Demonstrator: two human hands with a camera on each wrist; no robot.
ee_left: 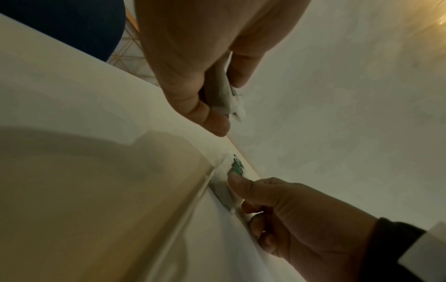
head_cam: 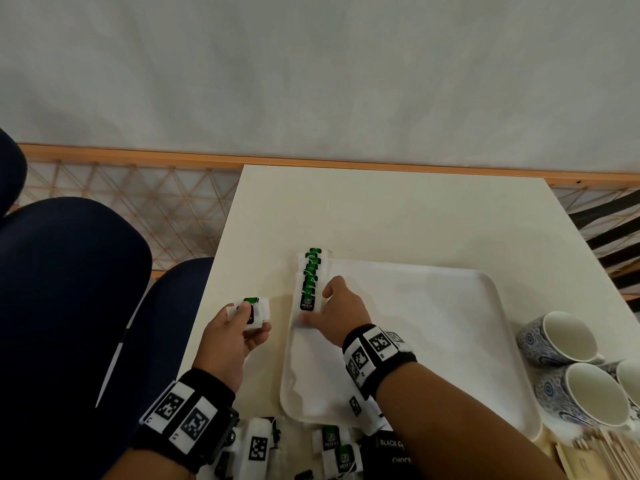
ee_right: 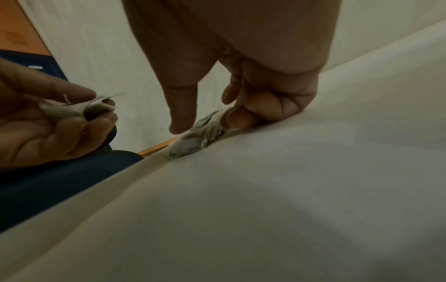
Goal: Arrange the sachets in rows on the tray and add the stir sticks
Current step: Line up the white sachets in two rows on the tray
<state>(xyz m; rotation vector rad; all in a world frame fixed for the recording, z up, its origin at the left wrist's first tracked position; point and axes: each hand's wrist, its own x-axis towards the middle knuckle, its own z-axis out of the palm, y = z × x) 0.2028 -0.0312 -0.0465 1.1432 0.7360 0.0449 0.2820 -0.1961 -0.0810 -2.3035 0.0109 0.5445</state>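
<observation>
A white tray (head_cam: 433,323) lies on the pale table. A row of green tea sachets (head_cam: 311,271) runs along its left edge, overlapping one another. My right hand (head_cam: 317,306) pinches the nearest sachet (ee_right: 200,137) of that row between thumb and curled fingers, low on the tray. Left of the tray, above the table, my left hand (head_cam: 252,323) grips a small bunch of green tea sachets (head_cam: 258,310). In the left wrist view that bunch (ee_left: 226,99) sits between thumb and fingers. Wooden stir sticks (head_cam: 609,452) lie at the bottom right.
Loose green tea sachets (head_cam: 332,441) and dark coffee and chocolate sachets (head_cam: 391,448) lie at the table's near edge. Patterned cups (head_cam: 561,337) stand right of the tray. Dark blue chairs (head_cam: 69,289) are on the left, past the table's edge.
</observation>
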